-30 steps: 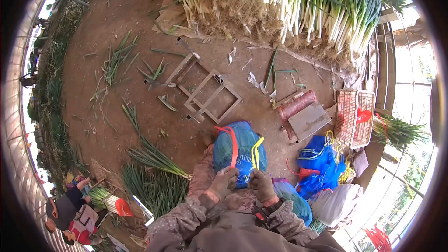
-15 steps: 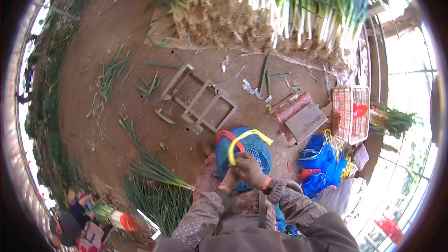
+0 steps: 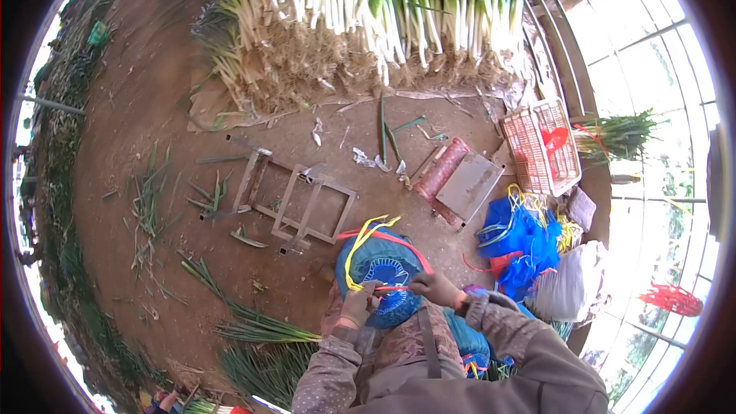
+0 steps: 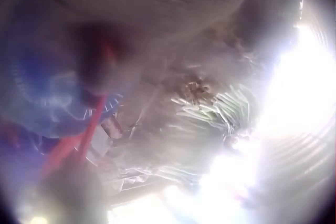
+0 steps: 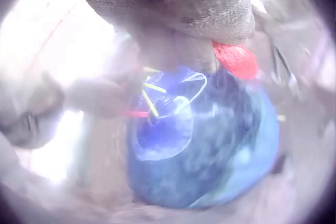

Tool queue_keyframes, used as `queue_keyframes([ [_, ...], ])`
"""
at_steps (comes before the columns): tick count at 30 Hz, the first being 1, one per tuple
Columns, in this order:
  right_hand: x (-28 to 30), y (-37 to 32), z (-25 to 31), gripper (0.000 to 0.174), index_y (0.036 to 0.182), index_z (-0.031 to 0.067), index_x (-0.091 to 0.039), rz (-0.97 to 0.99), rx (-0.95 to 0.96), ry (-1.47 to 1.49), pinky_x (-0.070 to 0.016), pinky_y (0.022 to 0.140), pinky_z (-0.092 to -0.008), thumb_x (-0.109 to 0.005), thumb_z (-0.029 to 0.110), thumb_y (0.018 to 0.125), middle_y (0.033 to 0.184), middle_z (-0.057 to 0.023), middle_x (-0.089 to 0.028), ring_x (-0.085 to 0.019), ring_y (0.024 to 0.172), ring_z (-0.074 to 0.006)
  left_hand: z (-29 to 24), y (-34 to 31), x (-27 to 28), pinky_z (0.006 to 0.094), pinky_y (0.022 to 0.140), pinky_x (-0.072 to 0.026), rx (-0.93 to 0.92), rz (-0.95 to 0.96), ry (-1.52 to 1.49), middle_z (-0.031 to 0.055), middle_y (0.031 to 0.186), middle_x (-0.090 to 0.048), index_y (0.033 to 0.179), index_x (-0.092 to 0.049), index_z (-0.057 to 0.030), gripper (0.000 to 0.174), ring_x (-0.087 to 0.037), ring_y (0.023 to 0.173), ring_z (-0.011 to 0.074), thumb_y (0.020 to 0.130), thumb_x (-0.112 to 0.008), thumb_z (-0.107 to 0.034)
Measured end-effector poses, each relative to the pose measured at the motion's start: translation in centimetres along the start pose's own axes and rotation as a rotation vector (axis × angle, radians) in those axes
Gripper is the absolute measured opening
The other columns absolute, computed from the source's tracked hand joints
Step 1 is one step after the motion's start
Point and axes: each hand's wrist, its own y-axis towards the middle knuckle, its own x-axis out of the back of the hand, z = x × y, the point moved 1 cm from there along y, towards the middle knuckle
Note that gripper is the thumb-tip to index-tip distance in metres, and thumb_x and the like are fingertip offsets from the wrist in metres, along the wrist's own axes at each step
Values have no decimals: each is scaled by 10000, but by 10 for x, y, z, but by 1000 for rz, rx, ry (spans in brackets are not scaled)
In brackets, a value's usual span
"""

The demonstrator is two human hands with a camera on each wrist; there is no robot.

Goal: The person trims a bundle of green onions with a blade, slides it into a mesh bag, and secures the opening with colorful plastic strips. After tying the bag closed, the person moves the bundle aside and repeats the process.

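A stuffed blue mesh sack (image 3: 383, 261) stands upright between the person's legs, its drawn-in top facing up; the right wrist view also shows the sack (image 5: 210, 155) below the hand. At the sack's left side, the gloved left hand (image 3: 359, 304) grips a yellow strap (image 3: 351, 261), whose loose end lies over the top. The right hand (image 3: 437, 289) holds a red strap (image 3: 414, 249) at the sack's right. A taut red length runs between the two hands, and the red strap (image 4: 90, 129) shows stretched in the left wrist view.
Leeks (image 3: 368, 23) stand stacked at the back. Metal frames (image 3: 295, 199) lie ahead, left of a low stool (image 3: 468, 184). To the right are a pink crate (image 3: 529, 153), blue mesh bags (image 3: 517, 238) and a white sack (image 3: 571, 284). Green onions (image 3: 257, 376) lie at lower left.
The hands came together over the sack with the straps crossing, then drew apart sideways. The red strap now reaches the right hand and the yellow one the left. The head view shifted.
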Motion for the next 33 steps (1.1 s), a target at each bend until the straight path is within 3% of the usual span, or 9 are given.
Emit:
queue_keyframes([
  [2,-22,-37,-42,298,983,53,-739,8,-233,217,-520,725,-394,-630,330,967,861,-146,-717,-683,803,-274,1,0,-15,200,446,-375,-28,42,30,47,846,-702,1052,-702,-15,167,-532,535,60,984,-614,-140],
  [5,-60,-81,-73,295,885,15,-727,-127,-213,185,-517,696,-403,-624,284,952,838,-165,-720,-683,770,-282,10,-4,-26,200,457,-376,-143,11,191,43,839,-686,1021,-696,-24,154,-523,541,59,901,-602,-39],
  [8,-81,-68,-137,255,940,-8,-673,-472,-564,-105,-531,678,-438,-642,243,909,837,-225,-702,-705,802,-336,10,-9,-19,230,511,-407,-204,18,265,53,858,-680,959,-651,-45,159,-534,584,82,841,-548,-23],
  [10,-61,-37,-82,306,1103,10,-662,-696,-191,-123,-545,735,-404,-691,209,874,989,-188,-711,-699,892,-329,10,-11,-14,216,596,-438,-216,41,274,54,904,-685,974,-646,-51,159,-583,678,81,850,-550,-28],
  [13,-37,14,-9,426,1270,73,-613,-438,287,76,-545,765,-401,-704,184,869,1003,-172,-706,-692,864,-307,12,-8,-7,246,645,-483,-217,108,339,46,902,-677,995,-654,-33,170,-601,707,103,863,-548,-11],
  [16,-44,48,18,398,1208,64,-602,12,243,69,-538,791,-460,-719,118,831,1021,-199,-701,-682,959,-405,14,-7,-14,296,696,-518,-236,98,568,91,915,-686,1029,-648,8,171,-640,754,168,891,-550,-15],
  [19,-46,63,10,380,1211,95,-589,144,283,-253,-528,752,-479,-709,161,857,974,-208,-703,-671,937,-430,27,-1,-4,362,771,-540,-432,-19,935,179,969,-701,1123,-639,32,228,-694,880,275,919,-556,-25],
  [24,-42,49,28,341,1225,80,-550,39,241,-122,-539,713,-482,-635,139,901,918,-234,-696,-681,867,-444,47,-5,-12,355,760,-560,-472,-284,583,161,927,-701,1128,-635,17,194,-713,806,269,956,-560,-33],
  [33,-68,39,34,395,1267,55,-517,-130,149,-182,-539,726,-516,-588,88,880,920,-261,-685,-674,846,-456,31,-24,-40,340,761,-538,-722,-585,693,128,935,-707,1098,-635,3,149,-698,881,229,985,-545,-35],
])
